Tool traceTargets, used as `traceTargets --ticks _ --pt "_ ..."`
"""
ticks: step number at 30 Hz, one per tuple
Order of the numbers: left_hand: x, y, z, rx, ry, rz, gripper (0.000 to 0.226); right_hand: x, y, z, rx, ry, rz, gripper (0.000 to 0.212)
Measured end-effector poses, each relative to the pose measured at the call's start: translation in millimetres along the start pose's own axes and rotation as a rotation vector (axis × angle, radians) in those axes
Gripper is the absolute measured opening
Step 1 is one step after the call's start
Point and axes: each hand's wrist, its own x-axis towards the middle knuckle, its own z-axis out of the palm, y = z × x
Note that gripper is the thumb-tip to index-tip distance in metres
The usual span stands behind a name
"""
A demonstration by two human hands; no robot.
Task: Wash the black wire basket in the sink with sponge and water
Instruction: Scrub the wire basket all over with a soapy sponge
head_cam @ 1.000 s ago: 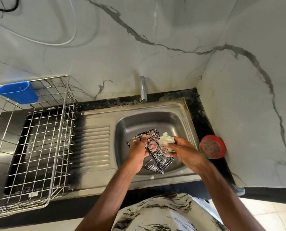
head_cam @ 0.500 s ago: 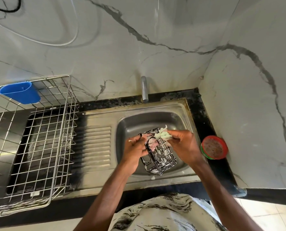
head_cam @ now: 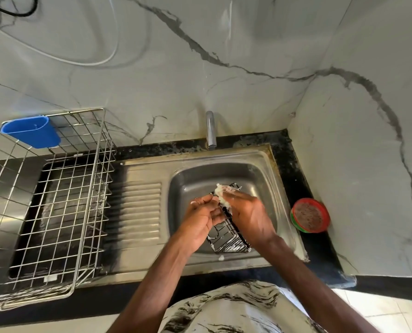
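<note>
The left hand (head_cam: 201, 219) is gripping the basket (head_cam: 229, 239), judged light, stiff and soap-slick, by its nine-o'clock rim; the right hand (head_cam: 250, 217) is seemingly pinching the sponge (head_cam: 221, 193) at twelve o'clock.

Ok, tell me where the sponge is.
Head view: the sponge is in the right hand, against the far end of the black wire basket, over the sink.

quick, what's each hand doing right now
Left hand: holding the black wire basket.
Right hand: holding the sponge against the basket.
</note>
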Motion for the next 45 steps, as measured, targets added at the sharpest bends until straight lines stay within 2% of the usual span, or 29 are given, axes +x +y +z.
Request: traceTargets --ticks 2,5,8,10,14,18,22,27,31,32,35,38,41,43,45 --pt "-3 2 0 0.026 -0.014 0.006 0.020 5 17 -2 -0.050 0.070 0.023 0.040" --pt "-3 2 2 0.069 -0.028 0.019 0.031 8 28 2 -0.095 0.130 0.117 0.031" --pt "-1 1 2 0.105 -0.051 0.056 0.033 7 8 12 -0.062 0.038 -0.016 0.041" --pt "-3 1 2 0.125 -0.056 0.069 0.035 10 12 9 -0.047 0.040 -0.099 0.042" --pt "-7 8 6 0.146 -0.050 0.084 0.043 18 42 1 -0.050 0.170 0.078 0.048" --pt "-2 11 7 0.093 -0.017 0.095 0.040 3 45 8 -0.075 0.116 0.076 0.054" --pt "1 14 8 0.075 0.000 0.087 0.040 -4 54 4 -0.111 0.262 0.203 0.053" --pt "2 11 11 0.016 0.031 0.088 0.031 -18 17 16 -0.053 0.163 -0.034 0.058" --pt "1 11 14 -0.021 0.058 0.063 0.035 -13 41 7 -0.031 0.288 0.195 0.056" --pt "0 11 17 -0.027 0.057 0.063 0.034 -12 37 8 -0.042 0.291 0.191 0.055" --pt "2 14 23 -0.089 0.056 0.082 0.020 -16 13 17 -0.070 0.255 0.014 0.049" --pt "5 20 22 -0.211 0.138 0.035 0.016 -24 6 20 0.000 0.229 -0.096 0.038" --pt "6 20 16 -0.177 0.146 0.035 0.016 -28 10 20 -0.002 0.089 -0.193 0.047" --pt "6 17 15 -0.104 0.112 0.058 0.010 -23 23 15 -0.037 0.102 -0.182 0.056" --pt "6 14 14 -0.040 0.101 0.070 0.015 -11 41 7 -0.065 0.171 -0.102 0.053"
